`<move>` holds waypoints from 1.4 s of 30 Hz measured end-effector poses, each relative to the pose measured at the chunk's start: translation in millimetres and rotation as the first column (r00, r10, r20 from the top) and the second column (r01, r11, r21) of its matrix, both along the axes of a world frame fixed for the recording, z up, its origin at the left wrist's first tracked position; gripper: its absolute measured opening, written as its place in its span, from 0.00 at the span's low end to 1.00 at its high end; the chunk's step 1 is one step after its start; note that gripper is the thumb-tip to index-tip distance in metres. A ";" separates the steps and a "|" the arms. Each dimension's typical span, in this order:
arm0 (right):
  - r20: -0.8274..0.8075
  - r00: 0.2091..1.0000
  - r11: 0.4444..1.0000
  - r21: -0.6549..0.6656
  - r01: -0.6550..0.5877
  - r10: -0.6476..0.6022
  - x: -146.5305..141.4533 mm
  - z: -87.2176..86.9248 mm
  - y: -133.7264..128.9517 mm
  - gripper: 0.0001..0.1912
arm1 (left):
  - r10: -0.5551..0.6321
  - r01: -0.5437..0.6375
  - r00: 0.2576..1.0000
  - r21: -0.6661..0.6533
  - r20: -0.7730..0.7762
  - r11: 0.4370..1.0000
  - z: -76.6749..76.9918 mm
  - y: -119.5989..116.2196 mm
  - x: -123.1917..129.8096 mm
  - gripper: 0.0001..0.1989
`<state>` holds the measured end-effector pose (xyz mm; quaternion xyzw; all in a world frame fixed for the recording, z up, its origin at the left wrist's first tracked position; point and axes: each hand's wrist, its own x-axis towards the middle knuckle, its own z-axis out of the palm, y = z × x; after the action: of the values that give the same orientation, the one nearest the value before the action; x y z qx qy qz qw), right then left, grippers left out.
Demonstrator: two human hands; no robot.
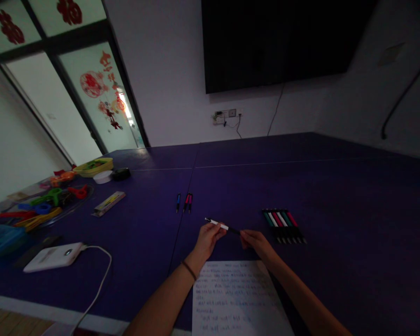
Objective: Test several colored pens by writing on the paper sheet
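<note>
A white pen with a black grip (pixel 221 225) is held level between my two hands, above the top of a handwritten sheet (pixel 238 298). My left hand (pixel 209 238) pinches its white barrel. My right hand (pixel 254 241) closes on the black end. To the right of my hands lies a row of several pens (pixel 283 225), side by side, with green, white and red barrels. Further back and left of the hands, a blue pen (pixel 178 202) lies next to two pink and black pens (pixel 188 203).
At left on the purple table (pixel 143 252) are a white power bank (pixel 54 256) with a cable, a small box (pixel 109 203), a tray of coloured tools (pixel 52 200), a blue container (pixel 3 240), a yellow basket (pixel 107 164) and tape rolls (pixel 121 174).
</note>
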<state>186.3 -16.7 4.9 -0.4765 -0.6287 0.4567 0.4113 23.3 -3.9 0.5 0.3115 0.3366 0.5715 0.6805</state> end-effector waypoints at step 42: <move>0.125 0.985 0.991 0.055 -0.124 0.117 -12.3 -2.0 -13.6 0.21 | -0.110 0.112 0.993 0.058 -0.033 0.992 3.2 -3.4 -0.4 0.12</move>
<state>174.0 -30.3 2.9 -0.4513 -0.6942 0.4309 0.3587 22.9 -7.3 3.7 0.3584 0.3118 0.5379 0.6964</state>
